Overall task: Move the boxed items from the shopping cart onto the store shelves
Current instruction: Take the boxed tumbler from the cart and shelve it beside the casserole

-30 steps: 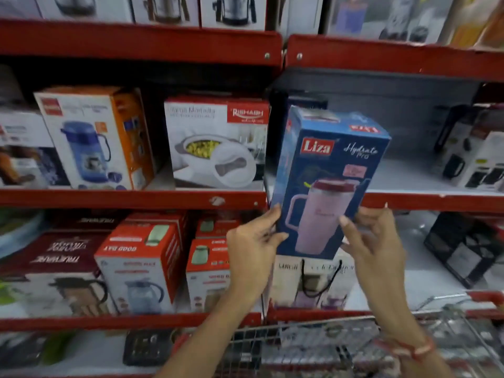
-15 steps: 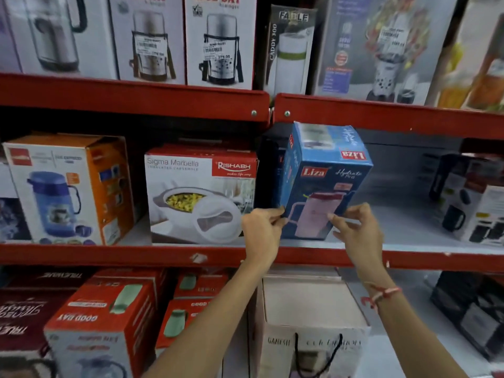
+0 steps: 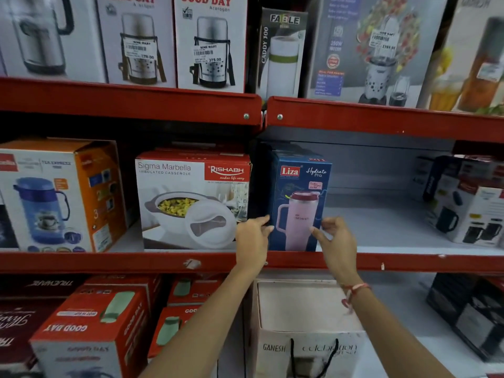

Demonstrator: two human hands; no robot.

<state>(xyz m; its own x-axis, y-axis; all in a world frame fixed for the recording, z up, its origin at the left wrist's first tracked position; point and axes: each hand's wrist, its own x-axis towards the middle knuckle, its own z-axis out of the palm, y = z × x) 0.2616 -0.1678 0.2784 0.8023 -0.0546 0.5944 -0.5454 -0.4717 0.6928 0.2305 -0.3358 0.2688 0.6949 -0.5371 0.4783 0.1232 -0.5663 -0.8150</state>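
Standing upright at the front edge of the middle shelf (image 3: 381, 261), at its left end by the shelf joint, is the blue Liza box (image 3: 300, 192), printed "Liza" and "Hydrate Pro" over a pink handled tumbler. Left hand (image 3: 252, 241): fingertips touch the box's lower left edge, fingers loosely curled, not closed around it. Right hand (image 3: 336, 241): fingertips at the lower right edge, likewise loose; whether they press the card cannot be told. A red thread band (image 3: 354, 291) circles the right wrist. Just left, on the neighbouring shelf, sits the casserole box (image 3: 191, 197), marked "Sigma Marbella Insulated Casserole" and "Rishabh makes life easy". Above, two "GOOD DAY" flask boxes (image 3: 174, 42) carry "NINE MART" stickers reading 379.00.
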